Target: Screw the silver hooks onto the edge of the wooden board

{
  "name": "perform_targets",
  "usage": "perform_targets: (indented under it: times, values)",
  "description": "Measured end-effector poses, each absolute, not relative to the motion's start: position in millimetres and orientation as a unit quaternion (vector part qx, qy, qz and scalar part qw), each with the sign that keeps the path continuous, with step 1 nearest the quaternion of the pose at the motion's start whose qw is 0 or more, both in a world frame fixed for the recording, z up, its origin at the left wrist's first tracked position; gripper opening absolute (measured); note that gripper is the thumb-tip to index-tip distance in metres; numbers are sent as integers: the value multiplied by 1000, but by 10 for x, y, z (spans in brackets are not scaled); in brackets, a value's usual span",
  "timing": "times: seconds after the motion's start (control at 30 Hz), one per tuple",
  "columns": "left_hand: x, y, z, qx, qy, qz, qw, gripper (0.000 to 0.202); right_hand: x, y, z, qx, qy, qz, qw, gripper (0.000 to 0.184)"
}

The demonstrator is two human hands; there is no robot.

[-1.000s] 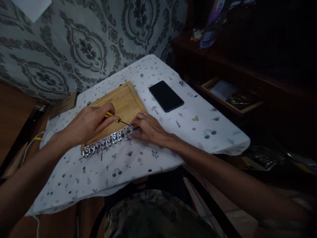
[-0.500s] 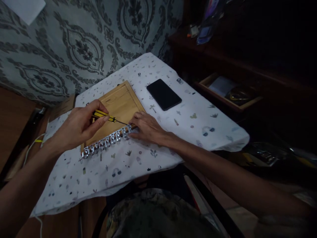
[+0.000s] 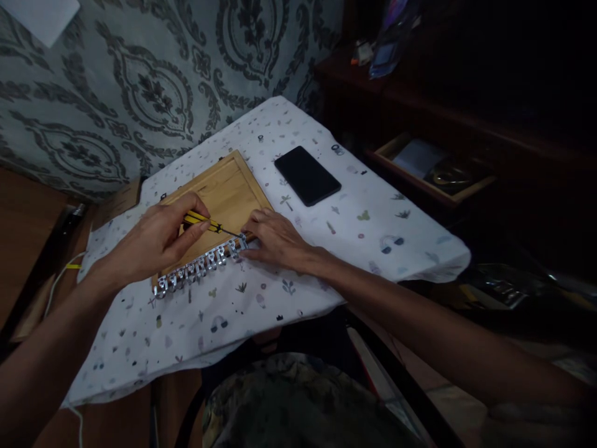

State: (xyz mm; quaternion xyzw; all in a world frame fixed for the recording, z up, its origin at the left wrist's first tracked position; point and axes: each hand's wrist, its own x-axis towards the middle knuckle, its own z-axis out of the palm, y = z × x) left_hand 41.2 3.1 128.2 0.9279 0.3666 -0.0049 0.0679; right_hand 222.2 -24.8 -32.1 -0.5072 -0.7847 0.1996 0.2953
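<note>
My left hand (image 3: 170,233) is closed around the yellow-and-black handle of a screwdriver (image 3: 203,221). The thin shaft slants down to the right, its tip at the last of several shiny metal clips (image 3: 209,258) lined up along the near edge of a wooden board (image 3: 224,186). At the board's near right corner, my right hand (image 3: 275,239) pinches that end clip, thumb below and fingers above. Its fingers partly cover the corner and the clip. The board lies flat, with a raised border around a recessed middle.
A black smartphone (image 3: 308,175) lies right of the board on the patterned white tablecloth (image 3: 326,249). Beyond the table's right side, an open drawer (image 3: 433,168) holds items. A patterned wall (image 3: 158,93) stands behind, and a white cable (image 3: 58,283) hangs at the left.
My left hand and the screwdriver handle have shifted slightly to the right, while the tip stays at the end clip. The right hand keeps its place.
</note>
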Motion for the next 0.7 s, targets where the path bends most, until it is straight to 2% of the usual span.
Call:
perform_targets:
  times: [0.4, 0.57, 0.7]
  values:
    - [419, 103, 1344, 944, 316, -70, 58, 24, 2217, -238, -389, -498, -788, 184, 311, 36]
    - [404, 151, 1306, 951, 301, -34, 64, 24, 2209, -244, -393, -501, -783, 183, 320, 29]
    - [399, 192, 1266, 953, 292, 8, 84, 27, 2205, -248, -369, -510, -781, 186, 308, 30]
